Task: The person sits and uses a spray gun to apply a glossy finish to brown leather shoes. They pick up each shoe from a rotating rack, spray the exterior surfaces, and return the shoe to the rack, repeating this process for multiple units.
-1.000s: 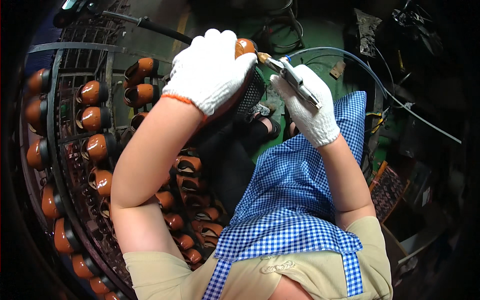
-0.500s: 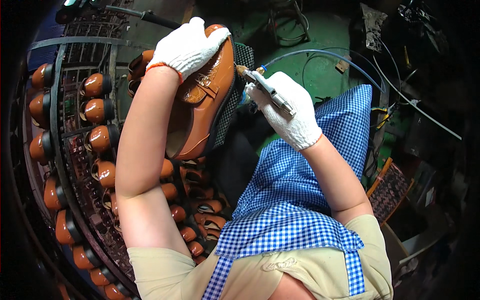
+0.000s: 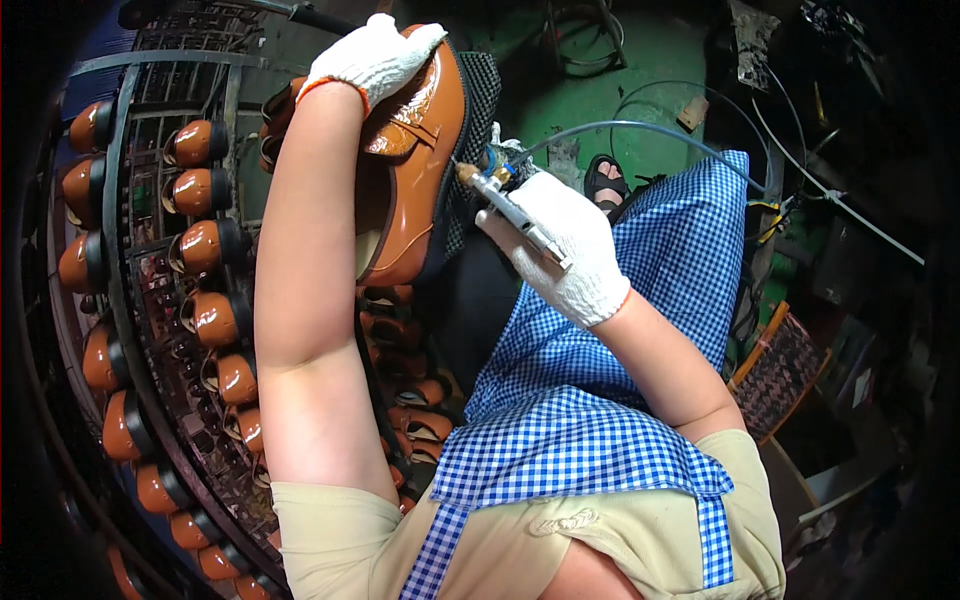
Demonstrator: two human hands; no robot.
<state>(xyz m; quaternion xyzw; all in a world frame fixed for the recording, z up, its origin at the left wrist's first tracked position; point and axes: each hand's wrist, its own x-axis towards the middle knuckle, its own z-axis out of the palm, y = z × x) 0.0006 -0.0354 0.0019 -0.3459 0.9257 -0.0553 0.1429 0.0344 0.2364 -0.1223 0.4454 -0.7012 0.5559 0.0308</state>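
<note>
"What's nearest you?"
"My beige shirt point(image 3: 335, 535), with one blue checked apron point(image 3: 570, 455) over it."

"And your hands?"
"Both gloved in white. My right hand point(image 3: 572, 240) is wrapped around one metal gun point(image 3: 522, 222); the fingers underneath are mostly hidden. My left hand point(image 3: 368, 62) is closed over the far end of one brown shoe point(image 3: 405, 240), thumb along its edge, the other fingers partly out of sight."

"Where exactly is that shoe?"
"Raised in front of me, left of the gun, its dark sole facing right. The brass-coloured nozzle point(image 3: 466, 173) is just beside the sole's edge; I can't tell whether they touch."

"Can you read a maker's mark?"
"My left forearm point(image 3: 312, 200) covers too much of the shoe's inside to tell, and lettering on the gun would be too small."

"How many other shoes?"
"On the rack point(image 3: 165, 56) at my left, at least eight in the outer column; in the next, five plain and a sixth partly behind my arm. Below the held shoe, more sit in shadow, too dim to count."

"Farther off?"
"One hose point(image 3: 620, 124) curving rightward, one woven panel point(image 3: 780, 370), then one sandal point(image 3: 605, 182) on the green floor point(image 3: 660, 70)."
</note>
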